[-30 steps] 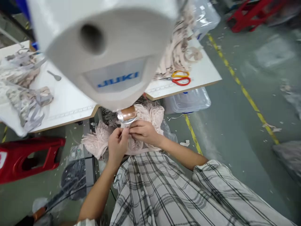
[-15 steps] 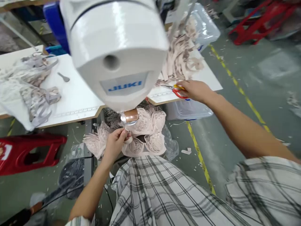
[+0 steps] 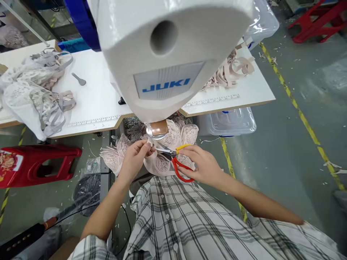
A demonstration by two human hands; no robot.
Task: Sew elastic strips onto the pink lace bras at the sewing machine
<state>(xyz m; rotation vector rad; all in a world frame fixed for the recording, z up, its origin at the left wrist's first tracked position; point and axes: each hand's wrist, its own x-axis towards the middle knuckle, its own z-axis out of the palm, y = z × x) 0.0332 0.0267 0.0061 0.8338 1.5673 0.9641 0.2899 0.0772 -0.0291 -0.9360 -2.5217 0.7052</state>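
Observation:
My right hand (image 3: pixel 203 164) grips a pair of scissors (image 3: pixel 179 169) with one red and one yellow handle loop. The blades are spread and point left, with their tips at the fingers of my left hand (image 3: pixel 137 153). That hand pinches the end of a pale pink strap (image 3: pixel 149 141) just below the machine head. Under both hands hang pale pink lace bras (image 3: pixel 159 164), partly covered by my hands and the scissors. More of the lace (image 3: pixel 115 153) bunches to the left of my left wrist.
A white JUKI sewing machine (image 3: pixel 168 54) fills the upper middle. Finished-looking grey and white bras (image 3: pixel 35 90) lie on the left tabletop (image 3: pixel 92 97); beige straps (image 3: pixel 227 74) lie on the right. A clear plastic box (image 3: pixel 230 122) sits below, and a red stool (image 3: pixel 62 159) stands at left.
My right hand has brought the scissors from the right tabletop down and left to the strap, and the blades have spread. My left hand keeps its pinch. The view has shifted closer to the machine.

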